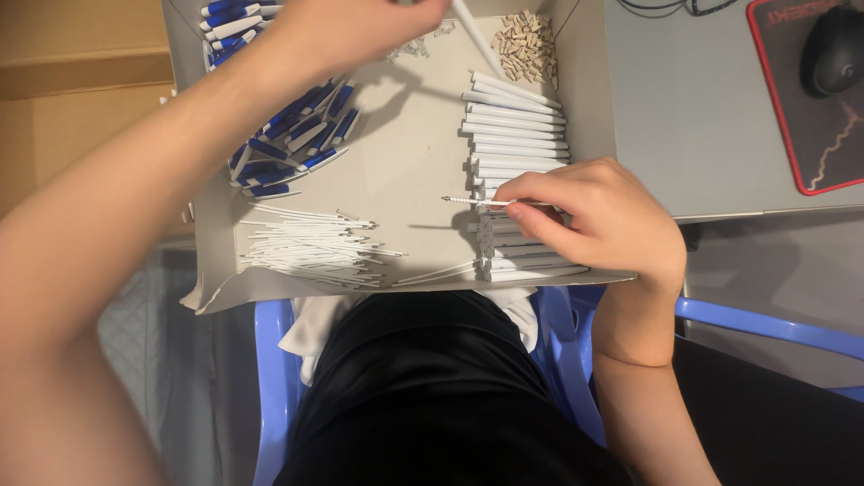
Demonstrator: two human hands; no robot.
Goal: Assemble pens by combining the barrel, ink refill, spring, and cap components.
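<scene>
Bare tray floor open mid-box, blue pens left, white barrels right

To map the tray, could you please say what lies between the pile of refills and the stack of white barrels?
Head view: only bare tray floor between the refills and the white barrels.

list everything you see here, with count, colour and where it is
cardboard tray: one, grey, on the lap
white barrels: a stack, tray right
refills: a pile, white, tray lower left
blue-and-white pens: a heap, tray upper left
small beige parts: a pile, tray top right
mouse: one, black, on a red-edged mat
chair: blue, below
left hand: holds a white barrel
right hand: pinches a sprung refill
</scene>
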